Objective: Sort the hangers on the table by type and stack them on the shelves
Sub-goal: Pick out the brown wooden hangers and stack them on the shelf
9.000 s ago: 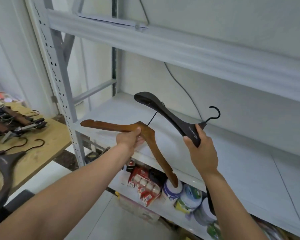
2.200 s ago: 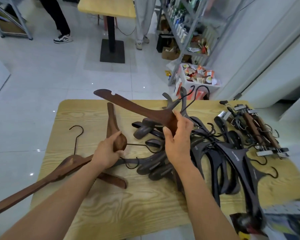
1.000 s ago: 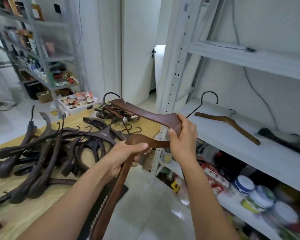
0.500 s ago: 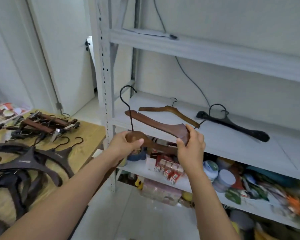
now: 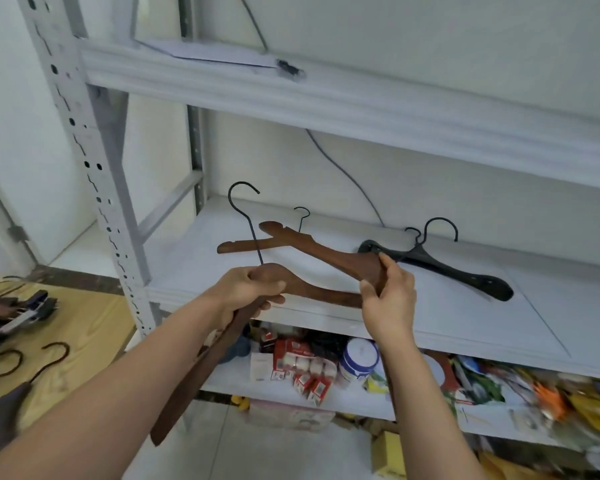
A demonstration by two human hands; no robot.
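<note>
Two brown hangers were held before the shelf [image 5: 482, 327]: the first hanger [image 5: 321, 295] was gripped at its neck by the left hand [image 5: 246, 289], hook at 12 o'clock; the second hanger [image 5: 329, 252] was pinched mid-body by the right hand [image 5: 388, 299], arm toward 10 o'clock. A third brown hanger [image 5: 238, 246] and black hangers [image 5: 458, 275] were laid on the shelf, black at 3 o'clock.
</note>
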